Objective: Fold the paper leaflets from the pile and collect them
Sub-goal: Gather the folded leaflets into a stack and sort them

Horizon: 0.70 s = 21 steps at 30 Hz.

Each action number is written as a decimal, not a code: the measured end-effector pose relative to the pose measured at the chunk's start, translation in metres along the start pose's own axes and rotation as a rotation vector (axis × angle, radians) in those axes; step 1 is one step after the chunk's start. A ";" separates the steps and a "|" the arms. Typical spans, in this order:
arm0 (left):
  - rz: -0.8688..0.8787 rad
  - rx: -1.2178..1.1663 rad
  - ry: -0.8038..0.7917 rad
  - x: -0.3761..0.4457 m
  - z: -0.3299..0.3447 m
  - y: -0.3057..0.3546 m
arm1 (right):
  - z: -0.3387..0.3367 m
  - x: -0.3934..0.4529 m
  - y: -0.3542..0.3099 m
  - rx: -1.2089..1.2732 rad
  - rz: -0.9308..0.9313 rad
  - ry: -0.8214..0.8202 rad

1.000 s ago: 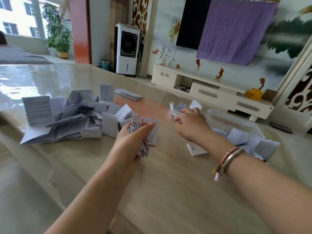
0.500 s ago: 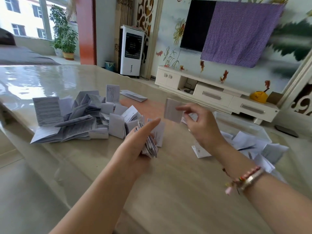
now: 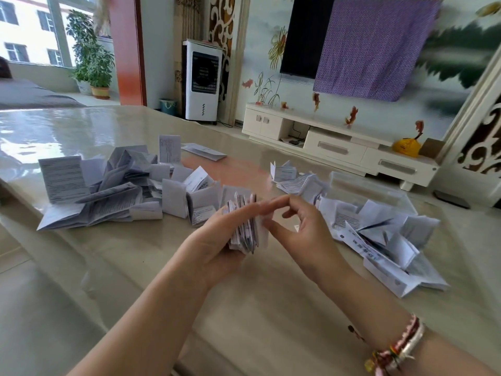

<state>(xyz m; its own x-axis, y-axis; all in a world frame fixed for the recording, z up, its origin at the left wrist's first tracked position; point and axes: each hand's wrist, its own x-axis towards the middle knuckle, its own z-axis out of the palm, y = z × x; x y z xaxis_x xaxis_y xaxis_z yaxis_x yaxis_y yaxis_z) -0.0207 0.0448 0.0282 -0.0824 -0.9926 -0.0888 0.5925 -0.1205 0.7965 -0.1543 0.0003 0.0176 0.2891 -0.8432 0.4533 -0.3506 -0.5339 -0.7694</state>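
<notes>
Fingers, left: the left hand has its fingers curled up behind a thick stack of folded leaflets and its thumb under it, so the stack is clamped upright in the palm.
Fingers, right: the right hand presses its thumb against the stack's near face, on one white folded leaflet; index and middle fingers reach over the top edge, the others loosely bent. Whether it pinches or only pushes that leaflet I cannot tell.
Change from half a second ago: then the right hand held a single folded leaflet up in the air, apart from the stack; now that hand is against the stack. A second ago it was reaching into the far heap.
Stack position: held above the table, over its middle, between both piles.
Left pile: loose and part-folded leaflets spread toward the table's left edge, some standing on their folds.
Right pile: more leaflets heaped toward the right edge, touching a clear plastic box behind them.
Far heap: a small cluster beyond the hands, toward the far edge.
Wrist: beaded bracelets on the right arm.
</notes>
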 end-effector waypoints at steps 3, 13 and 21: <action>-0.020 0.036 0.107 0.006 -0.003 -0.002 | -0.008 0.001 0.004 -0.129 0.002 0.076; -0.004 0.035 0.159 0.013 -0.003 -0.007 | -0.062 -0.002 0.026 -0.893 0.198 -0.163; -0.070 -0.019 0.217 0.012 0.000 -0.010 | -0.051 0.007 0.044 -1.101 -0.200 -0.056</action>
<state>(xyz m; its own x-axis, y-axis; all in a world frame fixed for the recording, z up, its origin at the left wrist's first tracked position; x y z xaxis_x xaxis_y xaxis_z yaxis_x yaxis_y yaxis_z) -0.0278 0.0337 0.0196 0.0493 -0.9610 -0.2723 0.6068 -0.1877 0.7724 -0.2129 -0.0323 0.0099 0.4585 -0.7463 0.4825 -0.8822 -0.4479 0.1454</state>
